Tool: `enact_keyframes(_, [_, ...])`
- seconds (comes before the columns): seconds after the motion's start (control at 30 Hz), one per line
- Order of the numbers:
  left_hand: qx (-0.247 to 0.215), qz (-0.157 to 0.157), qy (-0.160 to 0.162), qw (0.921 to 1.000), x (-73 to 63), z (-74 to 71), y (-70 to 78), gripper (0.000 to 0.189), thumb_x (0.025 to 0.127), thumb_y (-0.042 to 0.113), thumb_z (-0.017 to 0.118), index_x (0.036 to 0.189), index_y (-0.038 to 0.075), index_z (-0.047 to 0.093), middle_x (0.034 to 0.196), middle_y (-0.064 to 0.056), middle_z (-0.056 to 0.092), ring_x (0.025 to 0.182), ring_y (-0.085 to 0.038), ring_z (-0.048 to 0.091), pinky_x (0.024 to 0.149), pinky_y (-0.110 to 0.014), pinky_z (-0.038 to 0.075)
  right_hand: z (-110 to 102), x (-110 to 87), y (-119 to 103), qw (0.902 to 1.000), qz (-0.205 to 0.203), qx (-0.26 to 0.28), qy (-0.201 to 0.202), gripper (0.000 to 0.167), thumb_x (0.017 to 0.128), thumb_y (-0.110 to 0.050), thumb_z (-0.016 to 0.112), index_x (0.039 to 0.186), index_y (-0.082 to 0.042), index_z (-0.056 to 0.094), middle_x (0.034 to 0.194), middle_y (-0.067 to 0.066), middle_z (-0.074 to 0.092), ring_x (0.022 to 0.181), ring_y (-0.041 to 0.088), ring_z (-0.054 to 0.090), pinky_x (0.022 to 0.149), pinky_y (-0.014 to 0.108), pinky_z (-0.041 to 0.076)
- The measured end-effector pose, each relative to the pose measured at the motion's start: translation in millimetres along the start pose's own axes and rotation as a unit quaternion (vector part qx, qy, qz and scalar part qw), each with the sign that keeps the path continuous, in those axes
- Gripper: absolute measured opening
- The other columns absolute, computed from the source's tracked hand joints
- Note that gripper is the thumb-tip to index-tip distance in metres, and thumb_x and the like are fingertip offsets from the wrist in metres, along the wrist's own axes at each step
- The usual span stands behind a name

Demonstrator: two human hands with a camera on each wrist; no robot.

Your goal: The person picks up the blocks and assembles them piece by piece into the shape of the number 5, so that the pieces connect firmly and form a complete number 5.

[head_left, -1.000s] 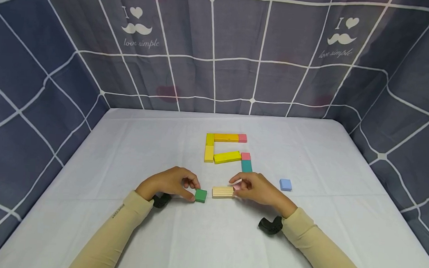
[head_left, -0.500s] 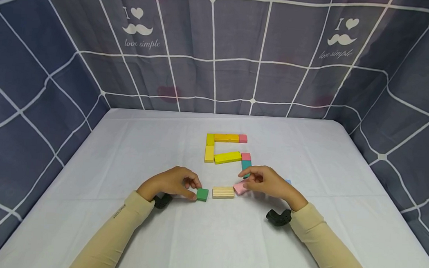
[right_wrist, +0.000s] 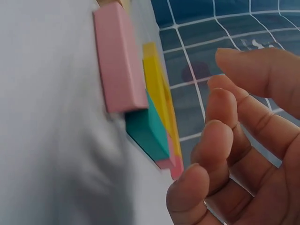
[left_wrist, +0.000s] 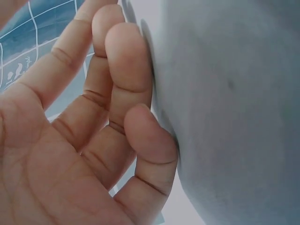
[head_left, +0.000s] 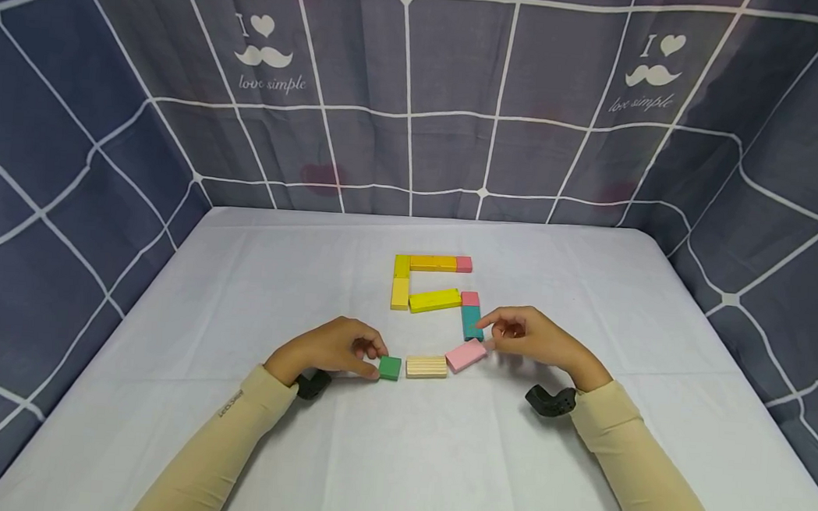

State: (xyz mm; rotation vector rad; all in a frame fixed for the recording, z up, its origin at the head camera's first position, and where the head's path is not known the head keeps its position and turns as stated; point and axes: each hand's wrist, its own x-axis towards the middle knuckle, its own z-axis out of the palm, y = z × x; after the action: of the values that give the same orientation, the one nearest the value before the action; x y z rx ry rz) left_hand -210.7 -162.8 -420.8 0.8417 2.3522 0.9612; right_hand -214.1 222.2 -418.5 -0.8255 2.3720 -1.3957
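My left hand (head_left: 336,347) pinches a small green block (head_left: 389,368) between thumb and index finger on the white cloth. In the left wrist view the other fingers (left_wrist: 129,58) are bent and the green block is hidden. Just right of it lies a ribbed wooden block (head_left: 426,367), followed by a tilted pink block (head_left: 466,356). Beside the pink block's right end is my right hand (head_left: 534,337), its fingers loosely bent and holding nothing. A teal block (head_left: 471,322) runs up from the pink one, as the right wrist view also shows.
Farther back, several yellow and orange blocks (head_left: 433,263) form an angular shape with a small pink block (head_left: 464,264) at its end. A slanted yellow block (head_left: 436,300) leads to another small pink block (head_left: 470,298). Patterned grey cloth (head_left: 450,156) surrounds the table (head_left: 296,264).
My right hand has let go of the pink block, now slanted between wooden and teal blocks, and moved right and back, covering the blue block. My left hand has slid the green block slightly rightward.
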Motion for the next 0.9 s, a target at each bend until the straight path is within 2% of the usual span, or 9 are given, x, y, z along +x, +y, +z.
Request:
enact_keyframes(0.43, [0.006,0.002,0.006,1.0000,2.0,2.2,1.1,0.019,0.089,0.012,0.088,0.105,0.009,0.078,0.090,0.007,0.068,0.081,-0.010,0.056,0.074,-0.024,0.048,-22.5,-9.6,6.5,0.9986,0.047,-0.007,0.024,0.029,0.097,0.000,0.074,0.124,0.010,0.071,0.091,0.005,0.062,0.080,0.016,0.056,0.071,0.024,0.046])
enact_keyframes(0.63, [0.009,0.004,0.008,0.9999,2.8,2.8,0.3,0.020,0.090,0.012,0.088,0.106,0.008,0.078,0.090,0.007,0.067,0.082,-0.010,0.057,0.075,-0.024,0.048,-28.5,-12.6,9.2,0.9984,0.046,-0.014,0.030,0.028,0.097,0.002,0.075,0.124,0.010,0.071,0.092,0.005,0.064,0.079,0.015,0.057,0.072,0.024,0.047])
enact_keyframes(0.9, [0.010,0.000,0.006,0.9999,4.2,3.7,0.2,0.020,0.091,0.012,0.088,0.108,0.009,0.078,0.090,0.007,0.067,0.082,-0.011,0.057,0.075,-0.024,0.049,-36.6,-17.9,10.6,0.9975,0.062,-0.012,0.032,0.030,0.097,0.002,0.074,0.125,0.010,0.070,0.095,0.010,0.066,0.080,0.016,0.058,0.072,0.024,0.048])
